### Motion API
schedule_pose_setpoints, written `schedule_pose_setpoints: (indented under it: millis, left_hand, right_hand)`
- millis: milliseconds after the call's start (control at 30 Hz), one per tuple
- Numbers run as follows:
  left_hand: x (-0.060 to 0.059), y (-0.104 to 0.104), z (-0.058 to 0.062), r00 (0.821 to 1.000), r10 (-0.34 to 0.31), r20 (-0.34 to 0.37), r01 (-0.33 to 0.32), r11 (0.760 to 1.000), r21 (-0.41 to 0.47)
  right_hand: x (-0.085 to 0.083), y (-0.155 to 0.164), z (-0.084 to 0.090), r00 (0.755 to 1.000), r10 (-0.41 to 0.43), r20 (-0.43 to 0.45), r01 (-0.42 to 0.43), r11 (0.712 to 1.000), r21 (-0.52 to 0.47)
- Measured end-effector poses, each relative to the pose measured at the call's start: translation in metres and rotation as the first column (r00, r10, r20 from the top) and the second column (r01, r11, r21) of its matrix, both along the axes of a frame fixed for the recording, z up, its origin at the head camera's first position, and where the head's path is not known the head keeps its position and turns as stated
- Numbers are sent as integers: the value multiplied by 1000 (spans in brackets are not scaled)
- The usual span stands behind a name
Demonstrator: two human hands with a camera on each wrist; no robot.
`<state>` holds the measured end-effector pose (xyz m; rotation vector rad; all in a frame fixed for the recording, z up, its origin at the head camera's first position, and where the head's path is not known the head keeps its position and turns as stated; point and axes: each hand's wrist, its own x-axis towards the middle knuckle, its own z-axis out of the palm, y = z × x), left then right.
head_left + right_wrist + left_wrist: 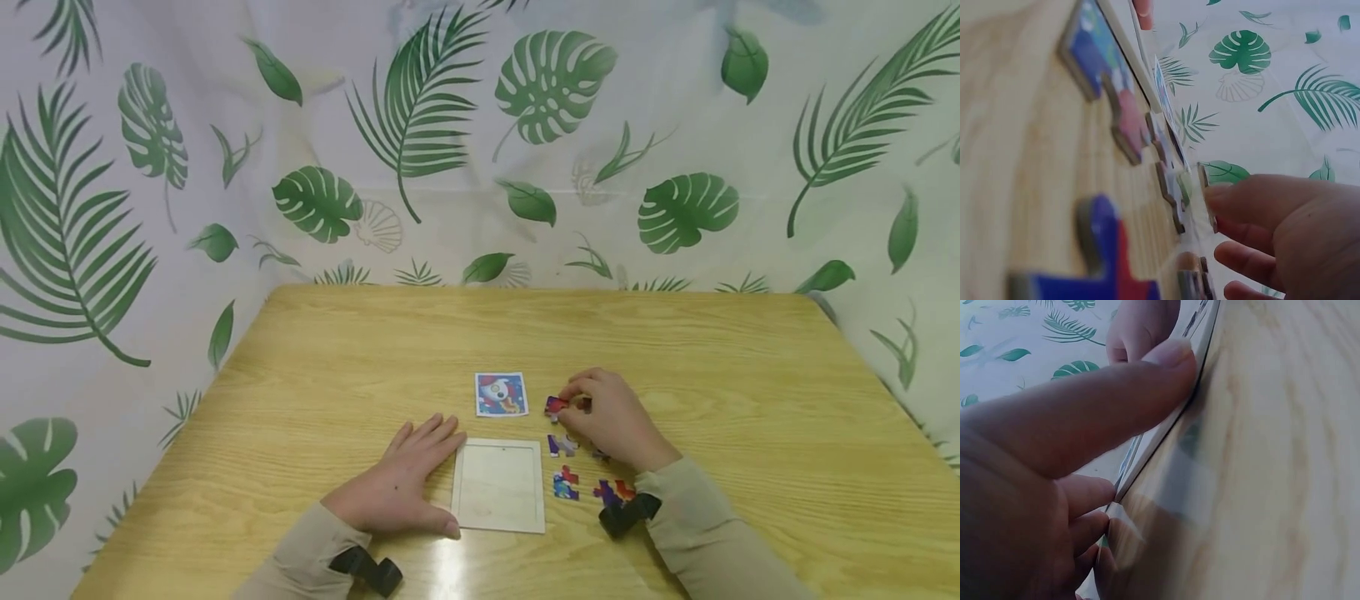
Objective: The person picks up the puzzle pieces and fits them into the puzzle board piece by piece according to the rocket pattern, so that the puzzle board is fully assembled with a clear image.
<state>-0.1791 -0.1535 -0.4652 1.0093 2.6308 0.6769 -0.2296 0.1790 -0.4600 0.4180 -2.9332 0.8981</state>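
Observation:
A pale wooden puzzle tray [498, 485] lies bare at the table's near middle. My left hand [408, 479] lies flat on the table just left of it, fingers straight, and its thumb [1116, 400] presses against the tray's edge [1166, 428]. My right hand [576, 405] pinches a red puzzle piece [556, 406] on the table, right of a small picture card [501, 393]. In the right wrist view the thumb [1254, 200] touches that piece's edge [1208, 200]. Loose coloured pieces [562, 445] [566, 483] [613, 492] lie between the right hand and the tray.
The wooden table [675, 342] is ringed by a leaf-printed curtain [480, 142] at the back and both sides. Each wrist wears a black strap [628, 513]. In the right wrist view, blurred pieces [1122, 125] lie close to the lens, with the card [1163, 87] beyond them.

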Motion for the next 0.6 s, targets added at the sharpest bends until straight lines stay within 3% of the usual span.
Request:
schedule_pose_setpoints:
  millis: [200, 600]
  left_hand:
    - [1, -1, 0, 1000, -5, 4, 5, 1000, -9]
    - [-3, -1, 2, 1000, -9, 1, 9, 1000, -28]
  right_hand:
    - [9, -19, 8, 996, 88, 5, -88, 995, -49]
    - [23, -69, 13, 984, 178, 6, -178, 984, 0]
